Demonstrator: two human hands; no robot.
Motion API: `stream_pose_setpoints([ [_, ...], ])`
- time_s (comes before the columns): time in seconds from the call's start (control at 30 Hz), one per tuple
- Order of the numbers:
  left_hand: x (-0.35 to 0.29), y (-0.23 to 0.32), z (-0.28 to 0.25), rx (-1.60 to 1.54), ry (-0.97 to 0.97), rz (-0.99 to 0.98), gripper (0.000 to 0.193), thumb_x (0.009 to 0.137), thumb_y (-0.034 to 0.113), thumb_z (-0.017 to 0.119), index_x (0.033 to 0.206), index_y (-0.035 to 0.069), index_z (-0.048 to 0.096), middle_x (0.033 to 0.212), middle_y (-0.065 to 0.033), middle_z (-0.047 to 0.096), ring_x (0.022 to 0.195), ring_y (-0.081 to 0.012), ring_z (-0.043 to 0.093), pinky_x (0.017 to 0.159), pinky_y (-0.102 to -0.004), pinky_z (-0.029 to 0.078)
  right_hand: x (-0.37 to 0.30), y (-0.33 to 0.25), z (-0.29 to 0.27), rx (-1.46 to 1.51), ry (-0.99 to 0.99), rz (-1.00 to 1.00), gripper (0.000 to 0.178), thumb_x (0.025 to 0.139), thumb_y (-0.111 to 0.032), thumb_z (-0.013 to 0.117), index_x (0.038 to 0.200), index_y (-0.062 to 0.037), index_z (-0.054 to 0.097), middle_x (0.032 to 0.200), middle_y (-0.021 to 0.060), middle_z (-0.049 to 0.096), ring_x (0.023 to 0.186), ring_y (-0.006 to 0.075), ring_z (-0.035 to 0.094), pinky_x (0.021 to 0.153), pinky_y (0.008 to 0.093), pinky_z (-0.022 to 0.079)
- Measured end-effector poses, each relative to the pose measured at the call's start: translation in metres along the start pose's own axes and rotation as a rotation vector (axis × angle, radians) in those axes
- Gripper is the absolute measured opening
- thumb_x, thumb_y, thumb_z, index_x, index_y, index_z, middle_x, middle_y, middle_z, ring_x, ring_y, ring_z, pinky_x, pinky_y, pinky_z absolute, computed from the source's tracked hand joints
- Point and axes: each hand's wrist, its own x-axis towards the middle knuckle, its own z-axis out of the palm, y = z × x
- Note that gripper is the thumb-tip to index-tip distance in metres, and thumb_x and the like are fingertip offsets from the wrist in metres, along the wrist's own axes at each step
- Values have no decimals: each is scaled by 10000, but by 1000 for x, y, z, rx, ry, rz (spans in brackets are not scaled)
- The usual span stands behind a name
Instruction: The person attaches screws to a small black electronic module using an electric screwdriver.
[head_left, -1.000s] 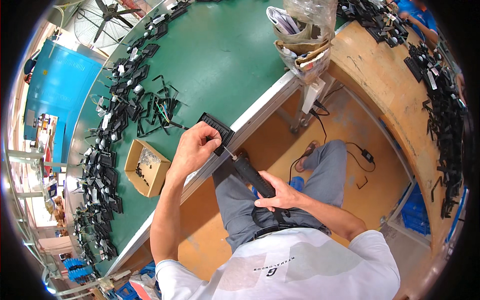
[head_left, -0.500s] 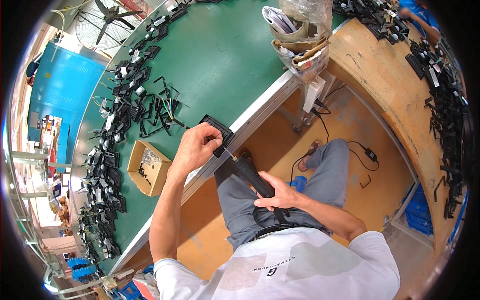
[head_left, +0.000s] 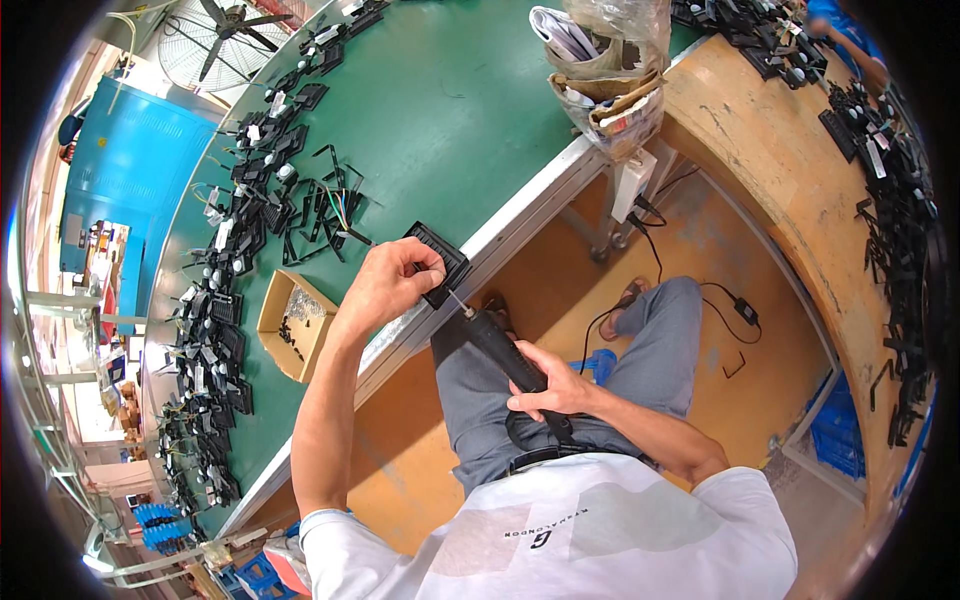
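A black electric screwdriver fills my right hand, whose fingers wrap round its lower body. Its thin metal bit slants up to the near edge of a black finned housing, which lies at the rim of the green table. Over that housing my left hand is closed in a pinch; whatever sits between the fingertips is too small to make out. Coloured wires trail beside the housing, among loose black brackets.
Left of my forearm stands an open cardboard box holding small screws. A long row of black lamp assemblies lines the table's far edge. Beyond a plastic-wrapped bin, a wooden bench carries more black parts. Another person's arm shows at upper right.
The view has shifted slightly. Both hands hold nearly the same pose, with the screwdriver bit still at the housing's near edge.
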Motion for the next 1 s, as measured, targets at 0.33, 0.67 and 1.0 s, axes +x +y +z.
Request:
stream_pose_setpoints([
  [0.33,-3,4,0,-1,18,-16,107,814,82,736,912,44,716,705,1,575,674,-107,493,627,-301,423,2,-5,-1,39,-7,-19,508,887,-10,729,1288,-26,417,777,39,567,543,114,578,488,275,477],
  [0.67,0,-7,-2,-2,-42,40,104,815,46,732,908,11,702,797,7,617,708,-90,514,659,-277,443,0,-5,0,78,-14,-18,533,887,-15,726,1316,-16,410,786,47,571,549,116,578,497,274,477],
  [1.0,-9,-10,-5,257,6,388,202,803,-31,698,982,52,741,867,-23,649,877,-202,581,811,-347,487,0,-4,-2,89,9,-7,474,887,-50,739,1247,-18,431,735,15,551,517,93,555,473,263,457],
])
